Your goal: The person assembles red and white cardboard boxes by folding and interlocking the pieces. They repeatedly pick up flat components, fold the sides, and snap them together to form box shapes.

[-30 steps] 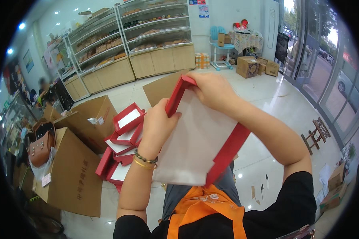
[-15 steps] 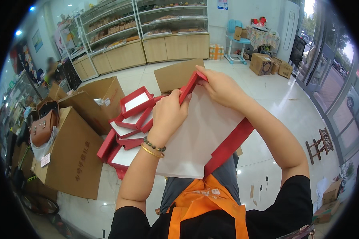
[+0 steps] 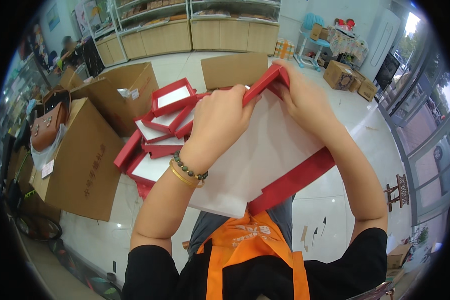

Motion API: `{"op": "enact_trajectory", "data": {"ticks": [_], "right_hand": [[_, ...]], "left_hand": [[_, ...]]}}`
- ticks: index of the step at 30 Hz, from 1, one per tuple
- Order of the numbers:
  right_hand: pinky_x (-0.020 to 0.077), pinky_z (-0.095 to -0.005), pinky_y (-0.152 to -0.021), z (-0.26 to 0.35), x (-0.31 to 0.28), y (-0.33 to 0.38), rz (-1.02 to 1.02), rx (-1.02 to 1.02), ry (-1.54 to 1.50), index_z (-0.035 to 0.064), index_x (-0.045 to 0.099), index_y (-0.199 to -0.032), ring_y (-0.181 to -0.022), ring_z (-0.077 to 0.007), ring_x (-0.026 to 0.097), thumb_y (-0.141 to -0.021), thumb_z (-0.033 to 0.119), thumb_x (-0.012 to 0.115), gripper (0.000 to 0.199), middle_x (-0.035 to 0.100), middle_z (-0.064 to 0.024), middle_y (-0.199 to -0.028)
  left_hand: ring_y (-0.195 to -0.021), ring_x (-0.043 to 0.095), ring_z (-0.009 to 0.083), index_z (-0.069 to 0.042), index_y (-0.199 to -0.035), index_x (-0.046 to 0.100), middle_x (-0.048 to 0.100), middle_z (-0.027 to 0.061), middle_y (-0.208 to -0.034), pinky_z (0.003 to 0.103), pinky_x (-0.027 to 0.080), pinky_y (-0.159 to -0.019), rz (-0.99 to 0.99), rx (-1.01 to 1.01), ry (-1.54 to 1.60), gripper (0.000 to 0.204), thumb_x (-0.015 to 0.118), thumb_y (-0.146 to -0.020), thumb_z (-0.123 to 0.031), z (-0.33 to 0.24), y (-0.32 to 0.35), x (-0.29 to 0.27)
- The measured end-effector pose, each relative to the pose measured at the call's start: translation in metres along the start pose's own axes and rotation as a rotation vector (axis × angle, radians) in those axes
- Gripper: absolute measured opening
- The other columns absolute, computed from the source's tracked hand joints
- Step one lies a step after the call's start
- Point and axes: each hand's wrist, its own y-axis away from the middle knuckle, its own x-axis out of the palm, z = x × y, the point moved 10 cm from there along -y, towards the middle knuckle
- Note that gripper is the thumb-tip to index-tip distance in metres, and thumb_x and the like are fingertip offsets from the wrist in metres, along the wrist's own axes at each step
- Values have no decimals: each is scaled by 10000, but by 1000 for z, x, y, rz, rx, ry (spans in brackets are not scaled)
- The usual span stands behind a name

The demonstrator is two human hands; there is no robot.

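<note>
A large box blank [image 3: 255, 150], white inside with red outer faces, is held up in front of my lap. Its red side flap [image 3: 292, 182] stands along the right edge. My left hand [image 3: 222, 115] is closed on the far edge near the raised red strip [image 3: 263, 84]. Wrapped round the far right corner of that strip is my right hand [image 3: 307, 100], slightly blurred, with its fingers partly hidden behind the card. To the left of my left hand lie several stacked red box trays [image 3: 174, 107] with white insides.
On the left stand a big brown carton [image 3: 80, 160] with a brown handbag [image 3: 50, 125] on it and an open carton [image 3: 135, 82]. A cardboard panel [image 3: 235, 70] rises behind my hands. Shelving cabinets [image 3: 220, 35] line the back; a small wooden stool [image 3: 399, 191] is at right.
The view has shifted, so the background sits higher. Both hands have moved farther out and a little right with the blank, still gripping its far edge; the raised strip's corner looks more bent.
</note>
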Motion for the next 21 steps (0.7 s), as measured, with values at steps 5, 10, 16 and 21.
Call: {"op": "enact_trajectory", "data": {"ticks": [5,10,16,21], "right_hand": [[484,-368,-1109,4,-5,-6,163,29,-496,51,523,-1563,-1296,-221,644,-1127,257,582,486,684,-108,-1416],[476,-377,-1112,3,-10,2,147,-34,-572,83,488,-1598,-1266,-254,654,-1124,184,569,491,694,-147,-1368],[536,-439,-997,26,-13,12,-21,-55,-208,78,491,-1565,-1108,-439,699,-1082,48,555,488,727,-240,-1203],[564,-524,-852,33,-14,11,-166,-137,18,28,608,-1357,-1012,-445,723,-1017,89,641,347,763,-231,-1086]], "left_hand": [[-770,737,382,-54,-1097,761,767,171,-829,447,571,-701,-38,0,-16,303,803,-948,-315,6,2,-6],[-764,732,368,-63,-1168,764,765,163,-836,428,569,-707,79,10,164,313,753,-988,-320,-3,7,-6],[-723,715,379,-73,-1144,789,732,182,-780,447,556,-666,40,-4,41,271,709,-1008,-294,-10,12,-9],[-667,709,386,-67,-940,813,708,180,-703,462,563,-627,-87,7,-131,212,715,-953,-254,-9,0,-8]]}}
